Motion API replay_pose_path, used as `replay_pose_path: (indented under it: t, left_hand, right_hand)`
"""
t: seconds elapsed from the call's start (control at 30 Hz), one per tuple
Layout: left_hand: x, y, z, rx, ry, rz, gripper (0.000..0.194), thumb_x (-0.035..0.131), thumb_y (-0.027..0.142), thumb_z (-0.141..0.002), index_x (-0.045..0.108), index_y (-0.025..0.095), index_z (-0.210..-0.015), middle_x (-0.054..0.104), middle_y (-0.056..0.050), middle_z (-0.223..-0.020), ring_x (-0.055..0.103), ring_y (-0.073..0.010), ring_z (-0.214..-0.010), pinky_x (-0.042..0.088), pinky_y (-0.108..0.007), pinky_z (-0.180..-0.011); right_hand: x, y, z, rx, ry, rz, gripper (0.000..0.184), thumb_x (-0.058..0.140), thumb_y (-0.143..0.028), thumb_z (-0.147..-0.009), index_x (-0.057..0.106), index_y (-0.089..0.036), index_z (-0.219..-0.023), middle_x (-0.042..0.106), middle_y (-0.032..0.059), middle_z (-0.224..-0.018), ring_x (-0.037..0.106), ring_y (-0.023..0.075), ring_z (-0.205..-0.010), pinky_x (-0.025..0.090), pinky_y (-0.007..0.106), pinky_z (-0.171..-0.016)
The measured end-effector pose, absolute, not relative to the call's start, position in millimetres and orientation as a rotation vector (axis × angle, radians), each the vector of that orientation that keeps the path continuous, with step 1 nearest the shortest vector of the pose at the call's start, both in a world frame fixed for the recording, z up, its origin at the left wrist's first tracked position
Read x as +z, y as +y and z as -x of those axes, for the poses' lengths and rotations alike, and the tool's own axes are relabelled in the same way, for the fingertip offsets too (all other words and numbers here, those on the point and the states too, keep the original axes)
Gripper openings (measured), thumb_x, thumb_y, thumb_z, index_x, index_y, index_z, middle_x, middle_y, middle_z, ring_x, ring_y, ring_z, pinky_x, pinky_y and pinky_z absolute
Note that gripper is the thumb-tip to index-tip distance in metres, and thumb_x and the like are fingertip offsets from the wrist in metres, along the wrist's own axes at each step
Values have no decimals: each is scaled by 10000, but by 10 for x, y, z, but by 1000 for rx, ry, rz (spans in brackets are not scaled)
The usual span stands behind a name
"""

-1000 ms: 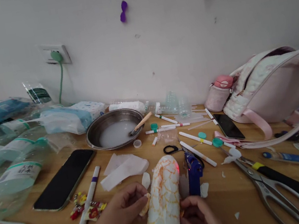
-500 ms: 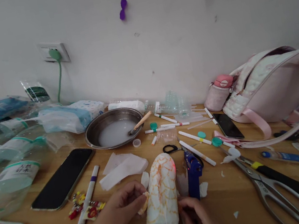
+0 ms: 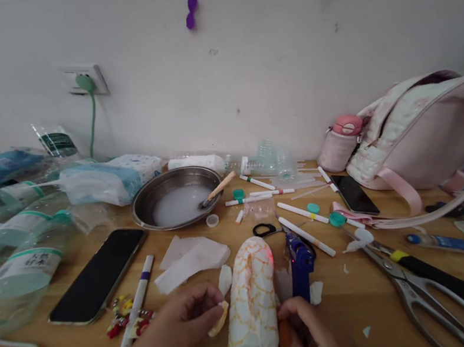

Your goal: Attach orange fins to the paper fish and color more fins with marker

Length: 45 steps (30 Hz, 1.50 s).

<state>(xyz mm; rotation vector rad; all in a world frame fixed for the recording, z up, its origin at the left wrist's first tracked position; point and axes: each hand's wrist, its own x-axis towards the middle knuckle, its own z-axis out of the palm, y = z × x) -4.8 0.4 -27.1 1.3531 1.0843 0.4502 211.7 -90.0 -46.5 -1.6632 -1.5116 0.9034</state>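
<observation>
A white, paper-covered fish-like body (image 3: 250, 308) with orange scale-like lines lies lengthwise in front of me, its near end cut off by the frame. To its left, my left hand (image 3: 197, 311) pinches a small yellowish piece (image 3: 218, 319), held just apart from the body. My right hand (image 3: 306, 328) is curled against the body's right side. Something orange (image 3: 284, 338) shows at its fingers, mostly hidden, and I cannot make out its kind. Just beyond that hand stands a blue hot glue gun (image 3: 300, 266) with a small red light.
A metal bowl (image 3: 145, 216) of whitish liquid holds a wooden-handled brush (image 3: 221, 187). Around lie a phone (image 3: 98, 278), torn white paper (image 3: 191, 261), several markers (image 3: 306, 236), large scissors (image 3: 396, 276) and plastic bottles (image 3: 27, 263). A pink bag (image 3: 426, 133) stands at right.
My left hand has drawn slightly left with the yellowish piece, opening a gap from the body. More of the orange thing shows at my right hand.
</observation>
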Motion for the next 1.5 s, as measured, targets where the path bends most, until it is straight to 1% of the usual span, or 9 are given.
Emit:
replay_pose_path:
  t: [0.13,0.27,0.47,0.63,0.73,0.9,1.1,1.27,1.5]
  left_hand:
    - [-281,-7,57,427,1066,-1397,318,668,481,-668,573,182,-720,461,33,-606,413,-149,-585,317,-241,-544]
    - [-257,-16,43,431,1076,-1409,294,657,471,-666,567,192,-699,469,26,-611,446,-168,-615,346,-251,-578]
    - [-227,-28,42,415,1097,-1455,285,608,469,-672,561,192,-717,459,30,-614,440,-169,-603,345,-262,-582]
    - [-213,-40,43,413,1098,-1458,247,580,443,-687,559,199,-715,451,33,-617,438,-170,-619,336,-262,-591]
    - [-211,-35,43,405,1098,-1458,263,583,457,-683,553,198,-720,447,32,-621,434,-172,-619,330,-262,-591]
    - [-195,-18,41,393,1104,-1462,281,601,474,-668,559,201,-713,458,26,-625,434,-177,-615,329,-261,-583]
    - [-223,-21,43,424,1077,-1457,248,606,442,-697,567,198,-716,457,32,-618,444,-171,-615,328,-250,-572]
    - [-259,-23,61,446,1056,-1466,246,628,427,-710,580,187,-727,484,28,-631,457,-167,-617,342,-250,-573]
    - [-229,-26,51,424,1043,-1486,292,611,475,-715,567,187,-738,490,20,-646,461,-172,-618,350,-256,-582]
  right_hand:
    - [-455,-864,-2109,1001,-1375,1635,168,511,-278,-757,597,-236,-896,641,-3,-769,611,149,-694,450,233,-655]
    - [-478,-830,-2093,1081,-1252,1568,142,540,-321,-749,595,-230,-844,619,-5,-753,597,154,-695,438,240,-635]
    - [-424,-794,-2087,1118,-1218,1545,89,571,-284,-715,614,-217,-755,570,-25,-676,565,136,-640,417,217,-594]
    - [-372,-794,-2114,1089,-1308,1501,98,571,-244,-722,660,-211,-695,655,15,-746,604,152,-705,453,217,-660]
    - [-376,-802,-2128,1212,-1215,1490,114,616,-283,-700,695,-203,-721,674,29,-781,623,167,-735,467,229,-675]
    - [-385,-821,-2131,1433,-1018,1465,149,695,-303,-628,660,-203,-732,624,-18,-649,578,134,-608,450,214,-589]
    - [-334,-837,-2160,1349,-857,1480,229,751,-304,-601,628,-208,-769,569,-38,-636,543,115,-566,440,206,-529]
    - [-367,-858,-2138,1272,-770,1469,304,805,-374,-590,593,-209,-731,627,-12,-692,636,160,-638,515,263,-615]
    - [-368,-879,-2090,1357,-727,1409,253,818,-327,-585,659,-189,-724,687,-15,-647,630,119,-581,506,207,-582]
